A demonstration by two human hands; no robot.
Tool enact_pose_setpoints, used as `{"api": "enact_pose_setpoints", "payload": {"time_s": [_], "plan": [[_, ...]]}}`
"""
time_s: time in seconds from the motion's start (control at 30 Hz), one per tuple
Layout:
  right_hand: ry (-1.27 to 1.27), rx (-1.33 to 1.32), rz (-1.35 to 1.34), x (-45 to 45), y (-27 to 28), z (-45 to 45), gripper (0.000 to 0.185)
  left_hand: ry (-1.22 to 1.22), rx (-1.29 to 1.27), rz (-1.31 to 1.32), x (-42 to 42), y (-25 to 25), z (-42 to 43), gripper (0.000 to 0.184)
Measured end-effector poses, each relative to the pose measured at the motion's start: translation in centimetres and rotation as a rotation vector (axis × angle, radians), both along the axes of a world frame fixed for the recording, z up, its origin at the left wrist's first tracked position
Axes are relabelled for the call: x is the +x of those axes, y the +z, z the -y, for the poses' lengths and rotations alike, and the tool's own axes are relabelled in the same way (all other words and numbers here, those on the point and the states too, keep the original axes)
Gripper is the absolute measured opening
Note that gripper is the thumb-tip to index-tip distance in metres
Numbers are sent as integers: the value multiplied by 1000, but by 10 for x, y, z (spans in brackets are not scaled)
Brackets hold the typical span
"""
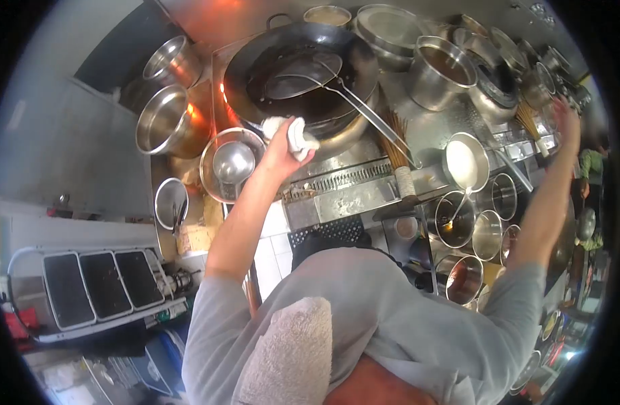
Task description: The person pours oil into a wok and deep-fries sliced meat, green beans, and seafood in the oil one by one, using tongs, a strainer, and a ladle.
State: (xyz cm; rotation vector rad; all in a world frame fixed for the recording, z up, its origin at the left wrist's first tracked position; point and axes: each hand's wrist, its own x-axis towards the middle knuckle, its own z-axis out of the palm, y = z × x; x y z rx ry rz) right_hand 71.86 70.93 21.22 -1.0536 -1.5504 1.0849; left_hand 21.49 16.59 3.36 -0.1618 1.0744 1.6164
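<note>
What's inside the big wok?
Long-handled mesh strainers, handles out over the rim. The wok is dark beneath them; contents there can't be told. White cloth in the left hand covers part of the near rim.

My left hand (pixel 283 155) holds a white cloth (pixel 299 138) at the wok's (pixel 246 71) near rim (strainer (pixel 293 86) lying over it); my right hand (pixel 565 118) is outstretched.

The left forearm (pixel 242 219), bare, angles toward one o'clock from an elbow at between seven and eight; the left hand (pixel 280 155), near eleven, is curled in a grip. The right arm (pixel 547 202) stretches wide, its forearm pointing between twelve and one; the right hand (pixel 567 120) reaches out at two o'clock, its fingers too indistinct to read. The torso (pixel 371 290) fills six o'clock.
</note>
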Motion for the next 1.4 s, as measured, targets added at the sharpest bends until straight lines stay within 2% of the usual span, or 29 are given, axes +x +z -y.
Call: {"api": "enact_pose_setpoints", "payload": {"time_s": [0.03, 0.07, 0.1, 0.13, 0.2, 0.23, 0.33, 0.37, 0.4, 0.47, 0.57, 0.67, 0.73, 0.8, 0.9, 0.93, 1.0, 1.07, 1.27, 1.37, 1.4], "plan": [[-119, -140, -103, 42, 6, -54, 42, 20, -9, 34, 1, 5, -3, 21], [-51, -260, -199, 86, 1, -115, 45, 40, -12, 64, 2, 10, -9, 17], [-63, -193, -124, 70, 13, -100, 45, 42, 29, 120, -2, 2, -15, 13], [-75, -119, -52, 46, 26, -65, 46, 43, 77, 173, -7, -12, -22, 9], [-10, 119, 13, -44, 33, 47, 48, 132, 23, 49, -3, -18, -29, 10], [109, 249, 161, -88, 29, 112, 49, 145, 50, 36, -2, -22, -28, 10], [510, 185, 192, -184, -31, 258, 46, 198, 63, 11, 2, -11, -23, 8], [490, 187, 302, -209, -56, 290, 46, 197, 52, -9, 1, -9, -22, 8], [542, 93, 251, -231, -74, 317, 48, 195, 35, -24, 0, -9, -20, 8], [551, 388, 492, -258, -113, 339, 56, 185, 38, -33, -3, -15, -18, 8], [626, 668, 766, -265, -140, 353, 67, 177, 106, -28, -2, -21, -17, 11], [703, 476, 1015, -268, -129, 373, 76, 224, 125, -5, 16, -1, -3, 22], [706, 425, 962, -267, -144, 372, 71, 226, 63, 16, 31, 12, 15, 25], [662, 290, 872, -268, -154, 374, 63, 68, 218, -21, 41, -7, 47, 36], [551, 353, 701, -267, -160, 377, 48, -2, 50, -28, 62, -34, 102, 42], [531, 388, 656, -265, -161, 374, 45, -48, 45, -9, 68, -22, 120, 41], [491, 454, 570, -262, -162, 366, 39, -7, -14, -54, 70, -32, 146, 41], [450, 358, 604, -262, -151, 368, 36, 35, -92, -75, 66, -35, 165, 42], [400, 166, 581, -270, -154, 363, 32, 41, 3, -175, 50, -24, 178, 45], [440, -101, 461, -283, -136, 372, 29, -9, 2, -210, 51, -13, 173, 44], [457, -226, 339, -288, -131, 376, 29, -50, 13, -207, 51, -17, 173, 43]]}}
